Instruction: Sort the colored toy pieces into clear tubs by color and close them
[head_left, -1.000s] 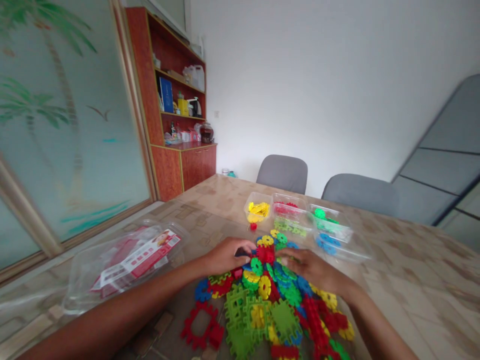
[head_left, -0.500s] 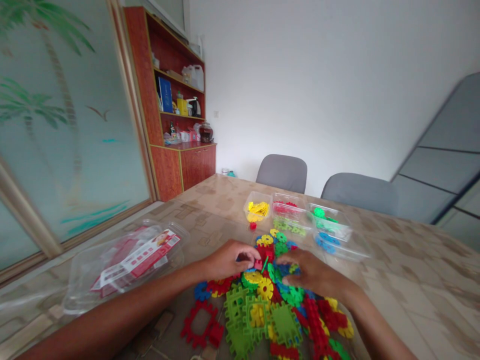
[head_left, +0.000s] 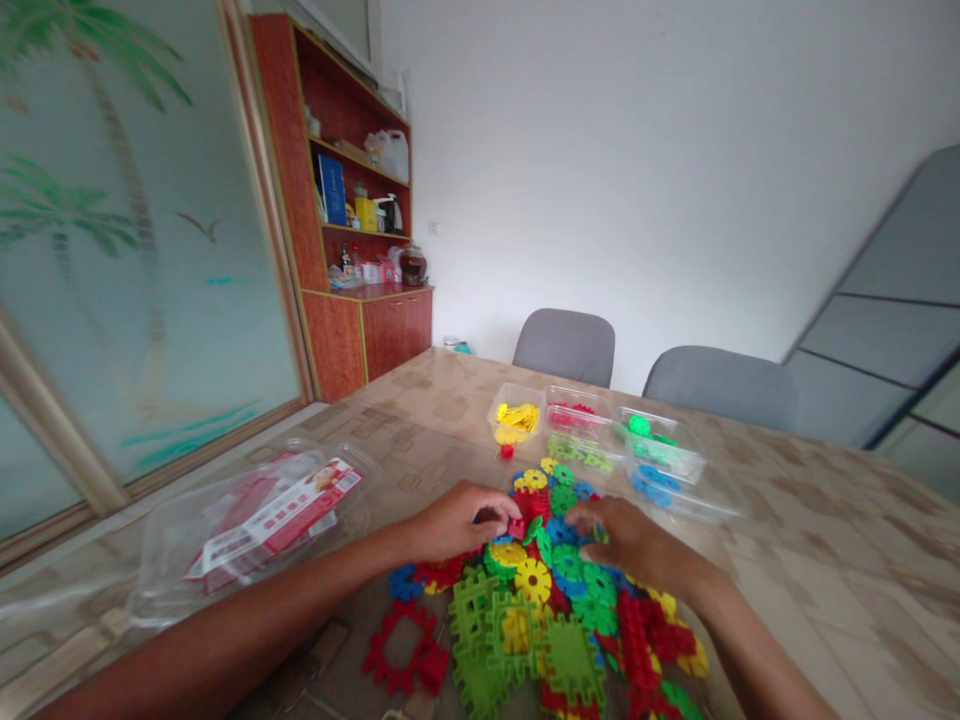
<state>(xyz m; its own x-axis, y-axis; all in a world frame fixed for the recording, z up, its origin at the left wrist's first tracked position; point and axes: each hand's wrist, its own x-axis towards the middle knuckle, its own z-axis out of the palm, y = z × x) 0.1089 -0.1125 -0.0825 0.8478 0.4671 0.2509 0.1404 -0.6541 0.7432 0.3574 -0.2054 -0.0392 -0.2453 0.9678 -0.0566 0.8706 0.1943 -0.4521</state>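
My left hand pinches a small red block between thumb and fingertips, just above the left side of a mixed pile of plastic building pieces. My right hand hovers at the pile's right side, thumb and fingers apart, with nothing plainly held. Near its fingertips lie blue and green notched discs. Yellow notched discs show between the hands. Toward me are light green toothed square plates and a red toothed frame. Red blocks are heaped below my right wrist.
Beyond the pile stand clear plastic tubs: one with yellow pieces, one with red and light green pieces, one with green and blue pieces. A loose red block sits before them. Clear packaging with a printed card lies left.
My right hand has shifted slightly right, away from my left hand, uncovering more blue and green discs. My left hand keeps the red block in nearly the same place.
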